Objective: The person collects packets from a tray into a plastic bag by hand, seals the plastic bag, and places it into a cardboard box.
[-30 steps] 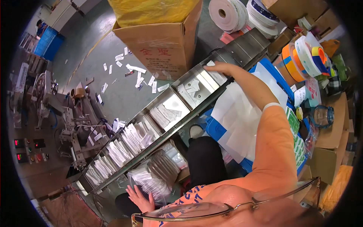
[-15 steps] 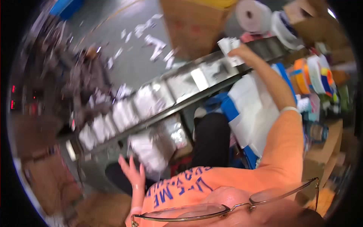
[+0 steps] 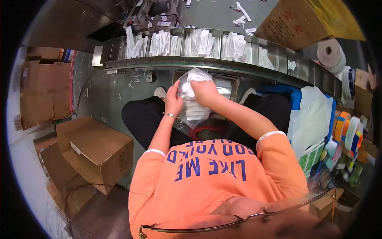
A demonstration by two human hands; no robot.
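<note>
A clear plastic bag (image 3: pixel 197 110) stuffed with thin white paper packets stands in front of my lap, below the metal trough. My left hand (image 3: pixel 174 100) grips the bag's left side, fingers curled along its edge. At the bag's mouth, my right hand (image 3: pixel 205 93) is closed around a bunch of white packets (image 3: pixel 194 75), partly inside the plastic. Its fingertips are hidden by the packets and film. Beyond the bag runs the long metal trough (image 3: pixel 159 65), split into compartments, several of them filled with similar white packets (image 3: pixel 199 42).
Machinery (image 3: pixel 153 18) stands behind the trough's left part. A large carton (image 3: pixel 288 26) and white rolls (image 3: pixel 331 55) are at the back right. An open cardboard box (image 3: pixel 115 155) lies left. On my right is a blue crate (image 3: pixel 295 101) draped with white plastic sheet (image 3: pixel 312 115).
My right hand has come from the trough's right part to the bag, carrying white packets. The left hand, spread before, now holds the bag. The head view has turned and levelled.
</note>
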